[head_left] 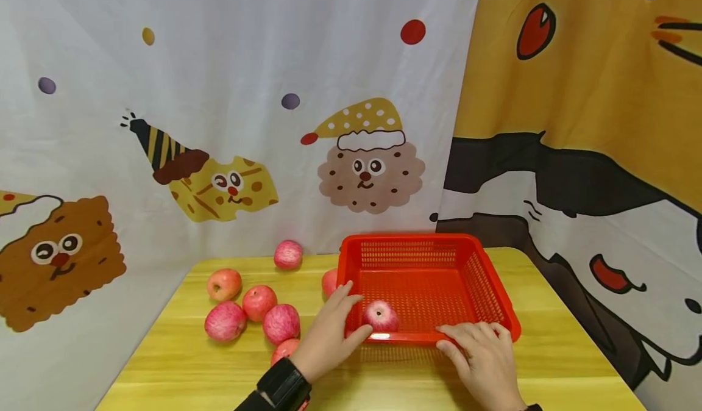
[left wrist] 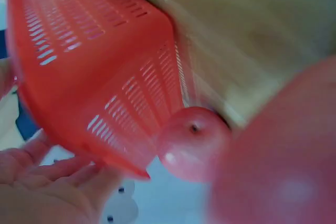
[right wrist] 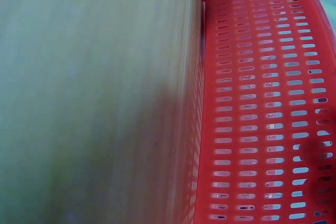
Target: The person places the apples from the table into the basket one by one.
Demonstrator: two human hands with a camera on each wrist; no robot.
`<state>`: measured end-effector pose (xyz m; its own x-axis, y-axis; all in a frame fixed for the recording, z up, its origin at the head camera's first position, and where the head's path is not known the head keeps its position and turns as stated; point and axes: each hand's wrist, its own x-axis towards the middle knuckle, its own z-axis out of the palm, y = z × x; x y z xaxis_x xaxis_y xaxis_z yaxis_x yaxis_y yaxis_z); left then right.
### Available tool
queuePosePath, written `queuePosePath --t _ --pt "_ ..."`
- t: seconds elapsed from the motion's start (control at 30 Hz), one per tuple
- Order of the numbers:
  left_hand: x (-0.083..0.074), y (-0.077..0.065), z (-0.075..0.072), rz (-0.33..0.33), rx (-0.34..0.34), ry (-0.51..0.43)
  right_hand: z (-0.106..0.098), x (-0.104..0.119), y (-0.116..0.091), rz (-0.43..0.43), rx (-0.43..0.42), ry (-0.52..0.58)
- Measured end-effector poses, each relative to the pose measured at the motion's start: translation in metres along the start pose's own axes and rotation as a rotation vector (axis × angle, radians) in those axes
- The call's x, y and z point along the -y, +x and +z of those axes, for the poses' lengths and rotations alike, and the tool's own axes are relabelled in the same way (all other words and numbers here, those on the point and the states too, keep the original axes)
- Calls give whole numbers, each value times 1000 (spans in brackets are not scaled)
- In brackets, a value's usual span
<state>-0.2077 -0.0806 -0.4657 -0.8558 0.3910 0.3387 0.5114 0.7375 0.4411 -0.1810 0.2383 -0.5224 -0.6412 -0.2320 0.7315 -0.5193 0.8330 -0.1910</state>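
A red plastic basket (head_left: 422,289) with slotted walls stands on the table, one apple (head_left: 381,316) inside by its front left corner. My left hand (head_left: 331,332) is at that corner, fingers spread along the rim and thumb toward the front edge. In the left wrist view, the fingers (left wrist: 58,169) lie by the basket rim (left wrist: 100,156), and an apple (left wrist: 193,142) sits beside the wall. My right hand (head_left: 485,359) grips the front rim near the right corner, fingers over the edge and thumb outside. The right wrist view shows the slotted wall (right wrist: 262,103), with the hand mostly out of sight.
Left of the basket lie several apples (head_left: 259,303) on the yellow wood-grain table (head_left: 181,338). Another apple (head_left: 287,255) is near the back edge, and one apple (head_left: 329,282) is partly hidden behind the basket's left side. A printed curtain (head_left: 219,94) hangs behind the table.
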Motion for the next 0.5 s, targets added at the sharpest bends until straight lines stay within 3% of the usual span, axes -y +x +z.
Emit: queuePosePath --t 0.1,0.23,0.37,0.5 --pt "6 -27 -7 -68 2 -27 -1 2 2 -8 16 -7" --pt "15 -57 -11 -142 70 30 -3 2 3 -10 16 -5" --pt "23 -72 -8 -119 127 132 -3 1 3 -9 1 -1" --pt "32 -79 -8 -68 111 219 -1 2 2 -5 6 -7"
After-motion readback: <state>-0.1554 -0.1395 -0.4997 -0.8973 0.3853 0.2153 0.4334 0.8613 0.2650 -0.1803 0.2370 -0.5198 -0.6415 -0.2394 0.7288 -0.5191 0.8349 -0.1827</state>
